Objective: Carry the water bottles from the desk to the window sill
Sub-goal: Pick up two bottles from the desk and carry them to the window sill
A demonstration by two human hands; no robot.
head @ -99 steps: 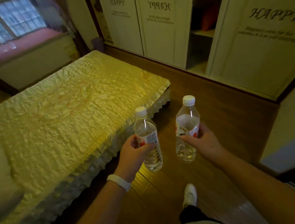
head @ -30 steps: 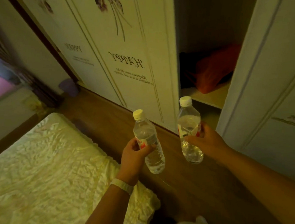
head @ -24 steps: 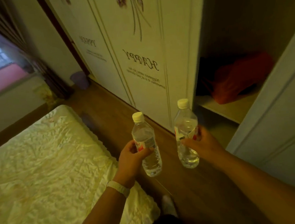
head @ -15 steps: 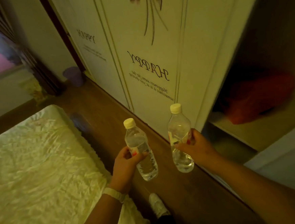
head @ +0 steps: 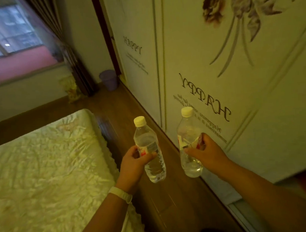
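Note:
My left hand (head: 132,164) grips a clear water bottle (head: 149,149) with a white cap and a red-and-white label, held upright over the wooden floor. My right hand (head: 206,152) grips a second clear bottle (head: 188,142) of the same kind, upright, close to the wardrobe door. Both hands wrap the bottles at the label. The reddish window sill (head: 14,68) lies at the upper left, below the window panes, well ahead of both bottles.
A bed with a pale yellow cover (head: 43,170) fills the lower left. White wardrobe doors (head: 218,74) printed "HAPPY" run along the right. A narrow strip of wooden floor (head: 122,107) leads between them toward a small purple bin (head: 108,80) and a dark curtain (head: 70,54).
I have walked along the aisle between bed and wardrobe; the open wardrobe shelf with the red item has slid out of view, and the window and sill have grown larger. Both hands keep their bottles.

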